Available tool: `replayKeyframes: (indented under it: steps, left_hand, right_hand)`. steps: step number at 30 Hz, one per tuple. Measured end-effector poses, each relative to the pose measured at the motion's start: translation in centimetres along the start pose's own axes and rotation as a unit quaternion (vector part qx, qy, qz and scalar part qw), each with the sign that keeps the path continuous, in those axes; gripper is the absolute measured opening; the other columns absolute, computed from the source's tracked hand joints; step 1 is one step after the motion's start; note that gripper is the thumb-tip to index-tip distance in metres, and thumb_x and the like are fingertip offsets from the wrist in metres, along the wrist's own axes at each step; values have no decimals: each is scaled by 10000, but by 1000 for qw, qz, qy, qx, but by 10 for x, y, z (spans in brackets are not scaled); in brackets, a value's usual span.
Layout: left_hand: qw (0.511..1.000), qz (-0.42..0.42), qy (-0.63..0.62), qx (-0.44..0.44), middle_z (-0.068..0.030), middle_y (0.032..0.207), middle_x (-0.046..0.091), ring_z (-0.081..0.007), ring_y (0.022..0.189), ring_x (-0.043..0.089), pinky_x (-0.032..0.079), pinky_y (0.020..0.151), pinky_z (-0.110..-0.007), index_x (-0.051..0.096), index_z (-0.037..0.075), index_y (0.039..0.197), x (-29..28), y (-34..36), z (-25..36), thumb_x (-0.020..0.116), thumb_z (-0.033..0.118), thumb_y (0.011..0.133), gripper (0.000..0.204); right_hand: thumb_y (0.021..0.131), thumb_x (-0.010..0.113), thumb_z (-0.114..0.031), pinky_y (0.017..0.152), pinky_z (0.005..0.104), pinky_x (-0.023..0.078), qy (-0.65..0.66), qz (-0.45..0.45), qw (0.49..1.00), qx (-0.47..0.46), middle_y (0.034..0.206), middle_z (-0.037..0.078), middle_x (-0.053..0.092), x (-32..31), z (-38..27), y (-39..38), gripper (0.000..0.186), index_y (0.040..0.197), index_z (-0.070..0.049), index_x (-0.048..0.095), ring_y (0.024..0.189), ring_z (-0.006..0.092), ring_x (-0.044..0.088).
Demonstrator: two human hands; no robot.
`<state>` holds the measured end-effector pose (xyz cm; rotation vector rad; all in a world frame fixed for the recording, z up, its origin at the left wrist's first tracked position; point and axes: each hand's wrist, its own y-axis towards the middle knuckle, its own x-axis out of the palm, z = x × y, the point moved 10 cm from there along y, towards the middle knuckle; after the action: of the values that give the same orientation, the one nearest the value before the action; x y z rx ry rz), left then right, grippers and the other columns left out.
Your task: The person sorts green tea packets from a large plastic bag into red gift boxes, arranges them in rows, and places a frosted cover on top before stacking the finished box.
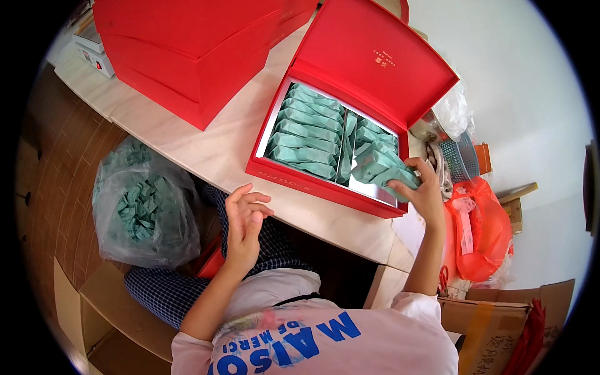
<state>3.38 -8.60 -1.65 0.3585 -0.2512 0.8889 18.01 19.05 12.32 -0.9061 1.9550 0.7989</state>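
An open red gift box stands on the table in front of me, its lid tilted back. Rows of small green packets fill its left compartment. More packets lie in the right compartment, where my right hand grips green packets between thumb and fingers at the near right corner. How many it holds is hard to tell. My left hand hovers short of the table's front edge, fingers loosely bent and apart, with nothing in it.
Large red boxes stand at the far left of the pale table. A clear bag of green packets sits by my left leg. An orange-red plastic bag, a blue-grey basket and cardboard boxes are on the right.
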Motion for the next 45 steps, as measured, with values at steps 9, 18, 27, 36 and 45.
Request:
replayKeyframes:
  steps: [9, 18, 27, 36, 45]
  left_hand:
    - [997, 28, -36, -56, -101, 980, 554, -134, 820, 534, 453, 769, -259, 324, 44, 1293, -23, -10, -19, 463, 128, 961, 370]
    - [994, 45, -33, -99, -86, 937, 566, -118, 814, 526, 452, 760, -243, 419, 28, 1224, -36, -16, -37, 466, 99, 955, 283]
    - [986, 136, -21, -97, -73, 911, 577, -117, 824, 552, 468, 771, -244, 475, 29, 1174, -106, -29, -44, 452, 127, 972, 225]
    - [956, 257, -122, -69, -44, 874, 586, -106, 807, 543, 459, 747, -246, 528, 45, 1116, -203, -58, -44, 460, 105, 962, 178]
    - [826, 540, -142, -75, -34, 889, 593, -100, 782, 533, 430, 739, -235, 521, 54, 1113, -410, -179, -72, 429, 131, 960, 195]
  right_hand:
    - [620, 814, -406, 745, 386, 474, -216, 36, 972, -81, 1029, 148, 574, 54, 40, 43, 691, 1155, -64, 541, 916, 309, 581]
    - [571, 805, -500, 956, 470, 369, -344, 0, 937, -63, 1303, 211, 406, 73, 64, 35, 1084, 1448, -121, 292, 1183, 377, 419]
    - [680, 785, -243, 963, 441, 368, -369, 17, 925, -85, 1244, 200, 476, 59, -67, 26, 849, 1382, -36, 357, 1141, 365, 451]
    - [785, 647, -21, 901, 393, 428, 104, -74, 931, -342, 1056, 172, 595, 241, -317, -24, 340, 1117, -3, 577, 1017, 344, 546]
    - [892, 587, -205, 755, 362, 481, 173, -534, 816, -139, 987, 110, 649, 681, -355, -66, 291, 1100, -1, 580, 902, 239, 600]
